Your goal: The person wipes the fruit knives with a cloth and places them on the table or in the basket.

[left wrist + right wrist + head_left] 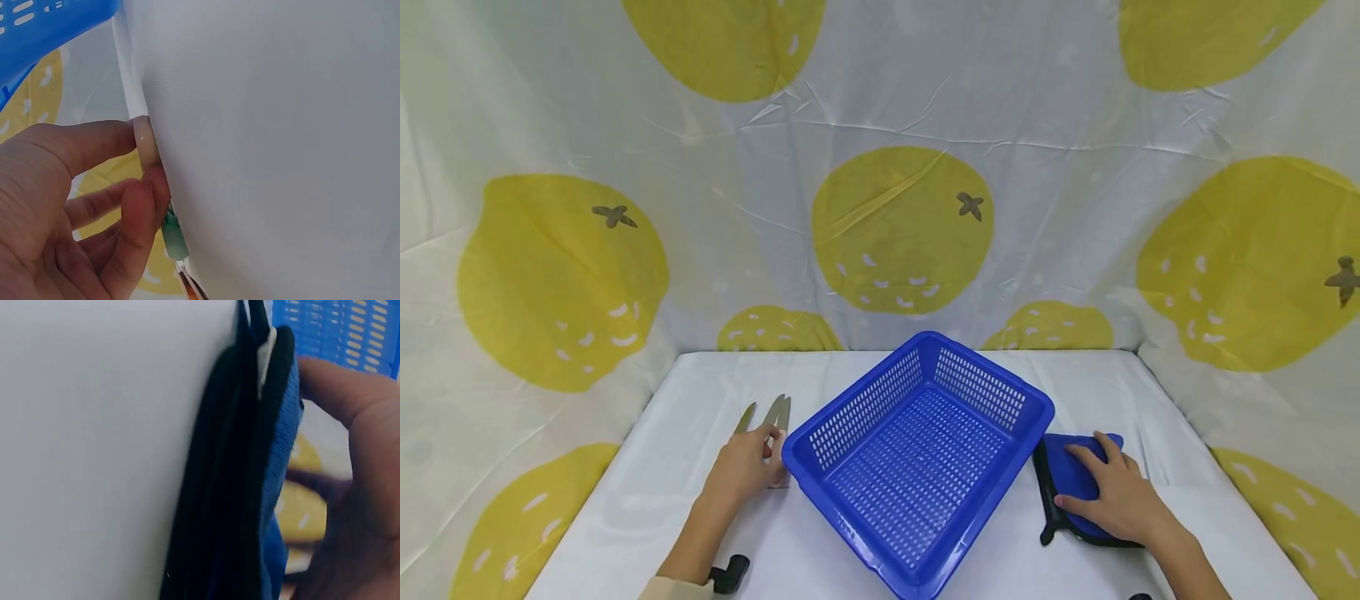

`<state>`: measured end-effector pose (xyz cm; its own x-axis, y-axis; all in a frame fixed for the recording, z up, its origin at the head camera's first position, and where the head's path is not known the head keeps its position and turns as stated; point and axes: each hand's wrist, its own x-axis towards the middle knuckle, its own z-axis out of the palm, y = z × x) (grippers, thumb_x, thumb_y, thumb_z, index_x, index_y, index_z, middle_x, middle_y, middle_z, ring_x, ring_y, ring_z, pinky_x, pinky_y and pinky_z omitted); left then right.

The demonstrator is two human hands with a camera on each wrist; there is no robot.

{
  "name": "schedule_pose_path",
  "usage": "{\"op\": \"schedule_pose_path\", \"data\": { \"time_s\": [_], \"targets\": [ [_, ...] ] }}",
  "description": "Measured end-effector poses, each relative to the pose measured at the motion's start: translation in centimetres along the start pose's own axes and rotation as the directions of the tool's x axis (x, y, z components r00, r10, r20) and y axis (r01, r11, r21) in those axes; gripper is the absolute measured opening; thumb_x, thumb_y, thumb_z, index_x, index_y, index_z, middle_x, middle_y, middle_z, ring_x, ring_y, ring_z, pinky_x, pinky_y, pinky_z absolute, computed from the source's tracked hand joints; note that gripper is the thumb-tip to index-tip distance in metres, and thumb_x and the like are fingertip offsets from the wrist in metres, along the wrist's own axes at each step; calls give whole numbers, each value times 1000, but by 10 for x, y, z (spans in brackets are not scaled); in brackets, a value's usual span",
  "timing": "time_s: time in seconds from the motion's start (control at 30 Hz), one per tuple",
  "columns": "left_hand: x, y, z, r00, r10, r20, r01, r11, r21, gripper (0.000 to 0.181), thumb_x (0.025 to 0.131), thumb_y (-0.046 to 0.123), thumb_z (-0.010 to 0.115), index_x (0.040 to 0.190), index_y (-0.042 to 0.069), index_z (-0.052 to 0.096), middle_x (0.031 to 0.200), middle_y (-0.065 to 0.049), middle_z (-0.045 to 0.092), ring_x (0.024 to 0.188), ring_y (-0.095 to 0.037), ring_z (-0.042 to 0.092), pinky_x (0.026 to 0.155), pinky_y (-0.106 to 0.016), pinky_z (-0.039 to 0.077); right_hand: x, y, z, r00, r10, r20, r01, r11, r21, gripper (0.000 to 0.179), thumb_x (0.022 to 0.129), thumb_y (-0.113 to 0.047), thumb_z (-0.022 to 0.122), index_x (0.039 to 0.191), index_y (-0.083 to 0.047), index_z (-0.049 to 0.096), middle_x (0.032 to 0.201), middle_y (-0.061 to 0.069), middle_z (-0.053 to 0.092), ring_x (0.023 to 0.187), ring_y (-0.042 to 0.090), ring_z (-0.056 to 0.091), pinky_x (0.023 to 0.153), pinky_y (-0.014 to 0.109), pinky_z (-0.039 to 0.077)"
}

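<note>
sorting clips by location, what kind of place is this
Probably a staged indoor tabletop set: a fruit-print curtain hangs behind and beside a white-covered table, with a blue basket around its middle.

"What lies in the middle?"

"Your blue rectangular perforated plastic basket (922, 471), on the white cloth-covered table (820, 554), one corner toward you."

"And left of it?"

"Slim, pointed metal blades (773, 411), tips away from you, with your left hand (745, 468) at their near ends."

"Right?"

"The flat blue black-edged cloth pad (1070, 477), under your right hand (1122, 498). Behind the table hangs white lemon-printed fabric (1052, 233)."
</note>
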<state>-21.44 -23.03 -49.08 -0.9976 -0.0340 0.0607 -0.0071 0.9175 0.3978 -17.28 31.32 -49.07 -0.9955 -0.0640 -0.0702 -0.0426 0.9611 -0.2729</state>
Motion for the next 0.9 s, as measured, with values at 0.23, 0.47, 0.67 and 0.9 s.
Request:
{"op": "schedule_pose_path", "data": {
  "time_s": [0.23,0.47,0.67,0.9],
  "targets": [
    [3,2,3,1000,-22,21,22,1000,9,33,95,23,67,123,6,65,69,-2,59,58,-16,53,51,-28,41,1,-2,6,996,84,-1,-84,994,-64,117,75,-87,62,154,-3,40,161,37,14,114,75,43,77,77,50],
    [3,2,1,999,-30,36,30,1000,9,38,95,24,68,128,4,63,72,-4,63,60,-18,55,52,-32,45,4,-6,10,999,53,-11,-53,993,-103,115,75,-88,61,156,-9,40,157,33,31,113,71,46,80,81,46],
    [0,1,0,998,-40,42,40,999,6,45,88,21,74,129,8,64,72,-5,65,62,-19,57,55,-33,48,4,-6,9,999,32,-18,-33,996,-86,106,78,-82,64,153,-9,45,151,34,37,117,68,44,82,81,45],
    [-1,0,0,1000,0,12,0,1000,6,42,87,23,75,121,0,68,73,-6,67,64,-18,59,55,-34,49,6,-8,7,999,42,19,-40,997,-72,98,80,-70,72,150,-7,48,147,36,39,115,66,45,82,80,46]
  ]
}}
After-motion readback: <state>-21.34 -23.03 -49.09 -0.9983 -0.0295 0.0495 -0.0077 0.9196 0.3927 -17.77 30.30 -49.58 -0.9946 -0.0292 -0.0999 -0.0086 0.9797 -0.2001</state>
